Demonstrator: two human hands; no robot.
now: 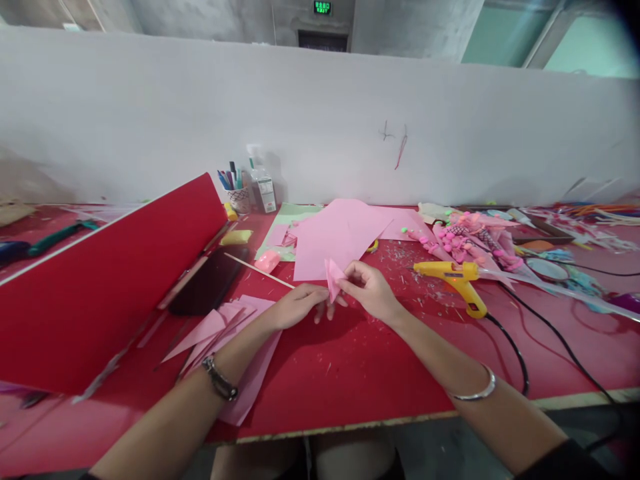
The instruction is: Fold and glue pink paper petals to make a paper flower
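Just left of the yellow glue gun (pixel 456 277), above the red desk (pixel 350 380): left hand (pixel 299 305) and right hand (pixel 369 288), both pinching one small folded pink paper piece (pixel 333 278) between fingertips, fingers curled, not clenched. Behind that piece, flat on the desk, a large pink sheet (pixel 340 237). Farther left of the gun, a white bottle (pixel 262 188) with a label too small to read. High above, a green exit sign (pixel 323 7), lettering unreadable.

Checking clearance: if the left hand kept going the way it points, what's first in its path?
The left hand points up and right, its fingers already on the folded pink piece. Next comes the right hand on the piece's other side. Depth is unclear.
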